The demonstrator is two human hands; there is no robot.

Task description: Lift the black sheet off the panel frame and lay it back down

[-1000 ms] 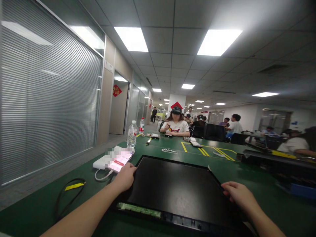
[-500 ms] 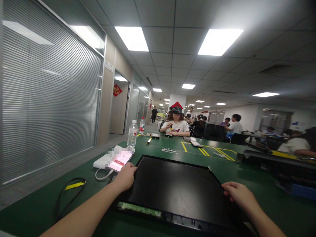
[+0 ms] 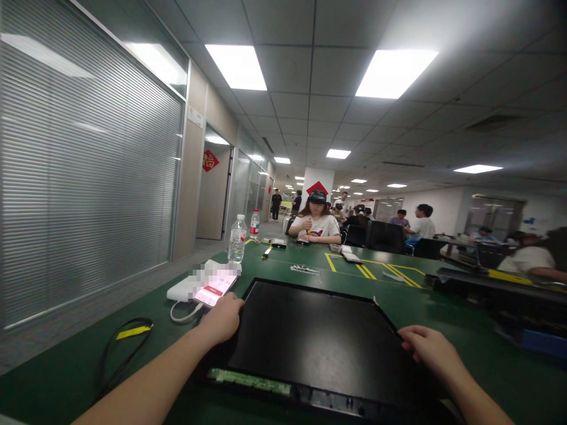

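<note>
Holding the black screen (image 3: pixel 319 336) by its sides | left hand (image 3: pixel 224 319): fingers closed on left edge | right hand (image 3: pixel 427 348): pinching right edge | screen: on green table (image 3: pixel 443 310) | phone (image 3: pixel 216 289): near left hand

2 bare hands for you here, operator, and 2 bare forearms running out of view behind them! Your smooth, rounded, bare left hand (image 3: pixel 224 317) meets a slim, bare left wrist (image 3: pixel 206 334), and there goes your long, smooth left forearm (image 3: pixel 148 378), broadening steadily right down to the bottom edge. Over to your slender-fingered, bare right hand (image 3: pixel 429 343): narrow, bare right wrist (image 3: pixel 455 369), then your slim right forearm (image 3: pixel 478 396), bare to the edge too. Fingernails? Too soft to make out.
</note>
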